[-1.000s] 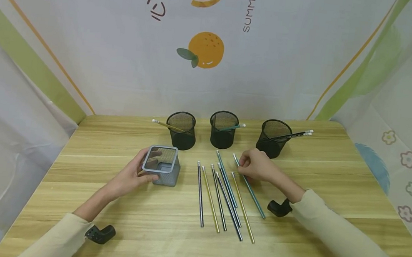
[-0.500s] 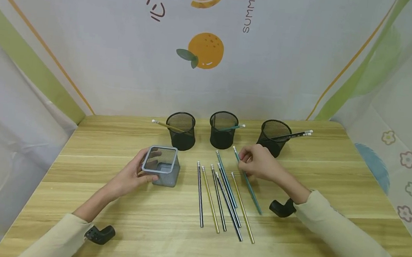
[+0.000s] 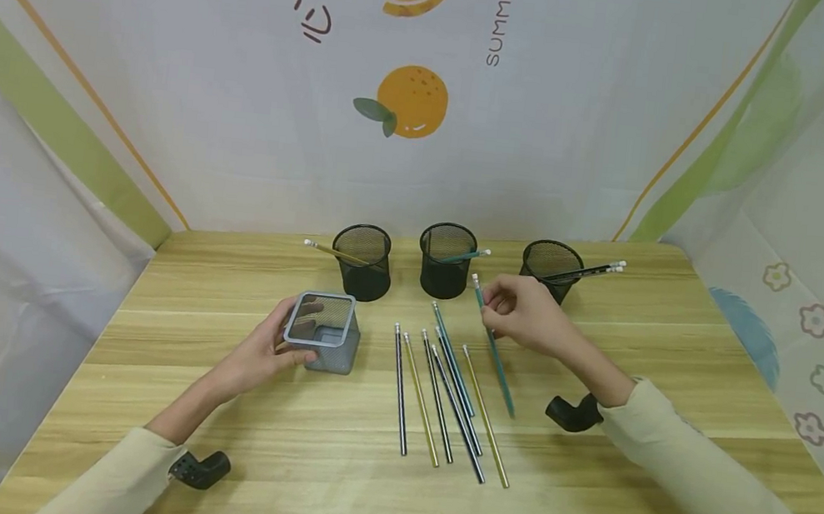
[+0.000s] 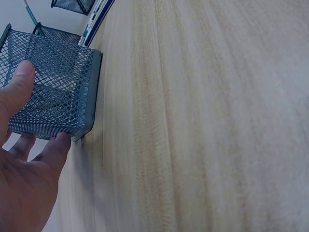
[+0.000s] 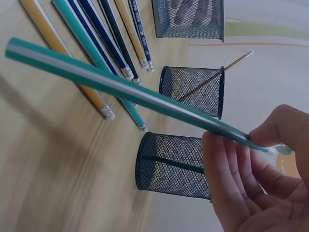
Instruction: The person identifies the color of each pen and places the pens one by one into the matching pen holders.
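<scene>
My right hand (image 3: 527,313) pinches a green pencil (image 3: 497,366) near its white eraser end. In the right wrist view the pencil (image 5: 125,89) slants above the wooden table, its far end raised off the surface. My left hand (image 3: 258,354) holds a square grey mesh pen holder (image 3: 337,354) by its left side, thumb in front and fingers behind. In the left wrist view that holder (image 4: 53,82) stands on the table. Several pencils (image 3: 434,402), in dark blue, black, gold and green, lie between the hands, erasers pointing away from me.
Along the back stand three round black mesh cups: the left cup (image 3: 365,277) with a gold pencil, the middle cup (image 3: 444,277) with a green one, the right cup (image 3: 551,259) with black ones. Behind them hangs a printed curtain (image 3: 281,143).
My right hand has lifted the green pencil and carried it away from me, toward the gap between the middle and right cups. The left hand and the square holder have stayed put.
</scene>
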### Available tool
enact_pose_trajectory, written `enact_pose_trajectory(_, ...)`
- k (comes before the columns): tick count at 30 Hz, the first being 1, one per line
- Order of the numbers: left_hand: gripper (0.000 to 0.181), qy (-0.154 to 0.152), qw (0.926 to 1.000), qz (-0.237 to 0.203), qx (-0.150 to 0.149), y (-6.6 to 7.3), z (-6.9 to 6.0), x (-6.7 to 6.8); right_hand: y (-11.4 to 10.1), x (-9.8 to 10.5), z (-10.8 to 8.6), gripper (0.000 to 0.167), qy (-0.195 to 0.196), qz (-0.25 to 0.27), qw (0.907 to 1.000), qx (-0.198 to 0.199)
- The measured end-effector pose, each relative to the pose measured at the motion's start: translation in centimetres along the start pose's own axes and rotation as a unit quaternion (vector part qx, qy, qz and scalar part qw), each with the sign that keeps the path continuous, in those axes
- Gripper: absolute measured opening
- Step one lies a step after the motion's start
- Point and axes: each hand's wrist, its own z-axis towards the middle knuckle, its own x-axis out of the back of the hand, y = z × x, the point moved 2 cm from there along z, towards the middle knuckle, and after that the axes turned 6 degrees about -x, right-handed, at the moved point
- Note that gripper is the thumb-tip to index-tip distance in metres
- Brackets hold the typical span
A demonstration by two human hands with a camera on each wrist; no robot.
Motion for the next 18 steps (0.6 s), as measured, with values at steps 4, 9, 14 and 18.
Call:
enact_pose_trajectory(4,0.08,0.0,1.0,0.0,-0.001,0.0,0.0,0.0,-0.3,0.3,-0.2,0.007,-0.004,0.029,0.9995,0.011)
enact_pose_trajectory(9,0.081,0.0,1.0,-0.001,0.003,0.1,0.0,0.0,-0.3,0.7,-0.3,0.008,0.006,0.035,0.999,0.028)
enact_pose_trajectory(14,0.081,0.0,1.0,0.0,0.006,0.1,0.0,0.0,-0.6,1.2,-0.3,0.008,0.021,0.048,0.9977,0.044)
enact_pose_trajectory(18,0.081,0.0,1.0,0.0,0.006,0.1,0.0,0.0,-0.9,1.6,-0.4,0.008,0.034,0.053,0.9962,0.06)
